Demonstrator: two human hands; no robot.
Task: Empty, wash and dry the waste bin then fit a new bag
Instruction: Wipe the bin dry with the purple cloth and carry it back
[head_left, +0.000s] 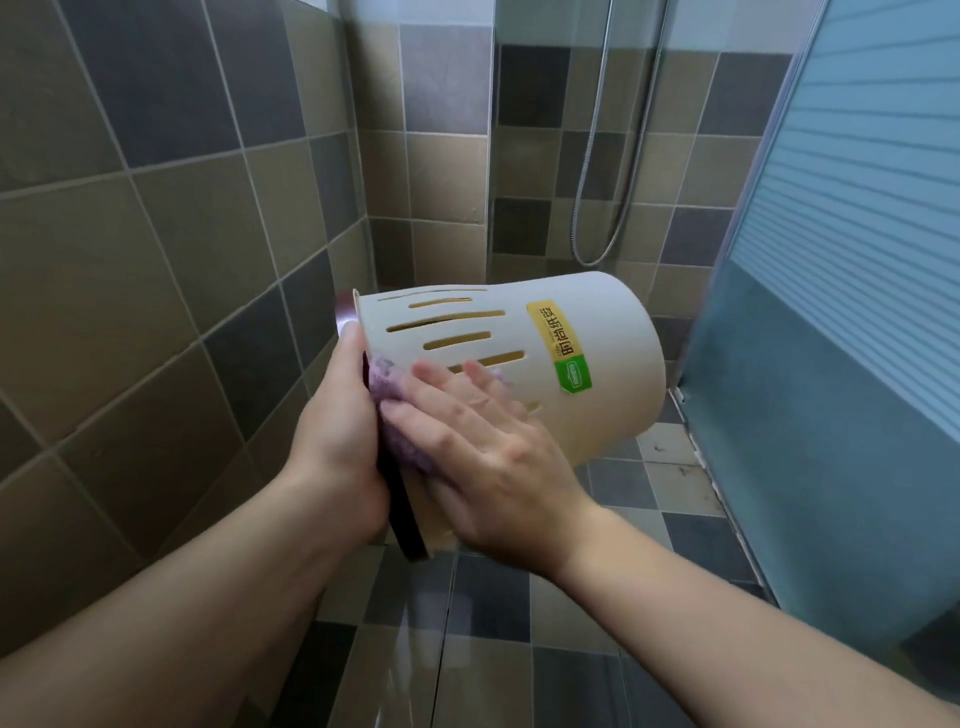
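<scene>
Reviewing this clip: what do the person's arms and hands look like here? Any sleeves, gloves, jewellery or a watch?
Both forearms are bare as far as the frame shows, with no sleeve edge in view. The left hand and the right hand wear no gloves. No rings, bracelet or watch show on the fingers or wrists facing the camera, and no markings or plasters are visible. Fingernails appear short and unpainted.

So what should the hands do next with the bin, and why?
Probably slide the purple cloth along the bin towards its base. The right hand presses the cloth only near the rim, which the left hand grips, so the labelled end looks unwiped.
</scene>
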